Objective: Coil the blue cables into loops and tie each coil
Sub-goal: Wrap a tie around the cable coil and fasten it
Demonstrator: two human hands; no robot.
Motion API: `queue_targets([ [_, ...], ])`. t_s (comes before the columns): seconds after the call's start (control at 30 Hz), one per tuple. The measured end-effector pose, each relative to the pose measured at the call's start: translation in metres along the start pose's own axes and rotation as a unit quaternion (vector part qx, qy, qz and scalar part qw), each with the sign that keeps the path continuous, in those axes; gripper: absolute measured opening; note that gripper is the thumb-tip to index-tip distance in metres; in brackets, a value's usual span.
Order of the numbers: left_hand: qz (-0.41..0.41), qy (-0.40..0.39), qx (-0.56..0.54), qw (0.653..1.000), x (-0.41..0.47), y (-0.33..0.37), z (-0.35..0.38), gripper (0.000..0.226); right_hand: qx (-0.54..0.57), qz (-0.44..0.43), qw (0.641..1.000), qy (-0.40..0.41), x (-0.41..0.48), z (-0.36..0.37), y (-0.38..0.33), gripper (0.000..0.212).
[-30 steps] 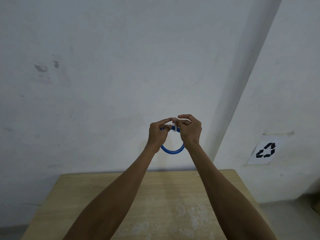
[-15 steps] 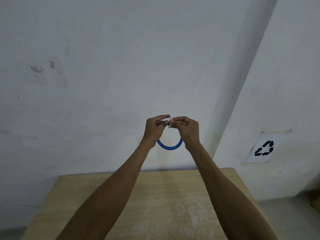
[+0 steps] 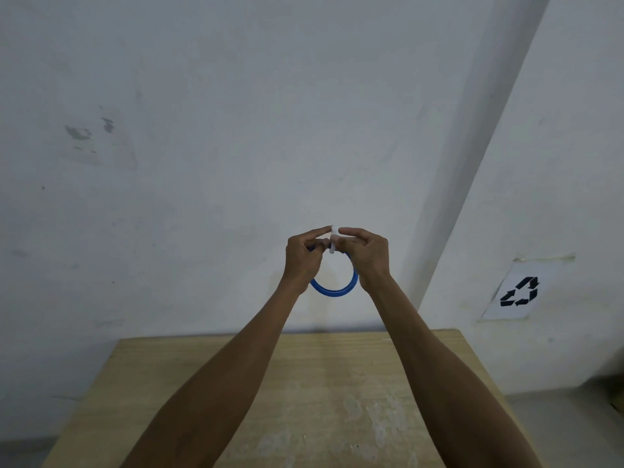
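A blue cable coil (image 3: 332,290) hangs as a small round loop in the air in front of the wall, above the far edge of the wooden table (image 3: 304,393). My left hand (image 3: 303,256) grips the coil's top left part. My right hand (image 3: 366,253) holds its top right part. Between the fingertips of both hands sits a small white tie (image 3: 332,244), pinched at the top of the coil. The upper arc of the coil is hidden behind my fingers.
A white wall stands right behind the table. A paper sign with a black recycling symbol (image 3: 519,292) is stuck to the wall at the right. Grey floor shows to the right of the table.
Both hands shifted slightly with the coil still held at its top, and the fingers reworked the white tie. The coil's lower arc hangs a little fuller than half a second ago.
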State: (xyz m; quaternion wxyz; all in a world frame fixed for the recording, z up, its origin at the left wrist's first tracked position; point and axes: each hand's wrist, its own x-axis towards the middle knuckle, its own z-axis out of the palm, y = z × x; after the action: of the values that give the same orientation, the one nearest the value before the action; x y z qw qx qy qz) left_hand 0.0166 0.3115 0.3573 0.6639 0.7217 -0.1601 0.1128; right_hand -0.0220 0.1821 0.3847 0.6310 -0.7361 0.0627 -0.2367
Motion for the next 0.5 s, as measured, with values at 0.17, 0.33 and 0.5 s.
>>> queue_targets([
  [0.17,0.035,-0.008,0.005,0.999,-0.001,0.002,0.000,0.029,0.007,0.021,1.000,-0.016,0.003,-0.006,-0.008,0.024],
  [0.33,0.033,0.002,0.006,0.999,-0.006,-0.003,0.005,0.032,0.015,0.038,0.999,-0.016,0.003,-0.005,-0.006,0.022],
  [0.5,-0.009,0.029,-0.007,1.000,-0.003,-0.008,0.006,0.030,-0.051,0.025,0.997,-0.047,0.011,-0.007,-0.010,0.007],
])
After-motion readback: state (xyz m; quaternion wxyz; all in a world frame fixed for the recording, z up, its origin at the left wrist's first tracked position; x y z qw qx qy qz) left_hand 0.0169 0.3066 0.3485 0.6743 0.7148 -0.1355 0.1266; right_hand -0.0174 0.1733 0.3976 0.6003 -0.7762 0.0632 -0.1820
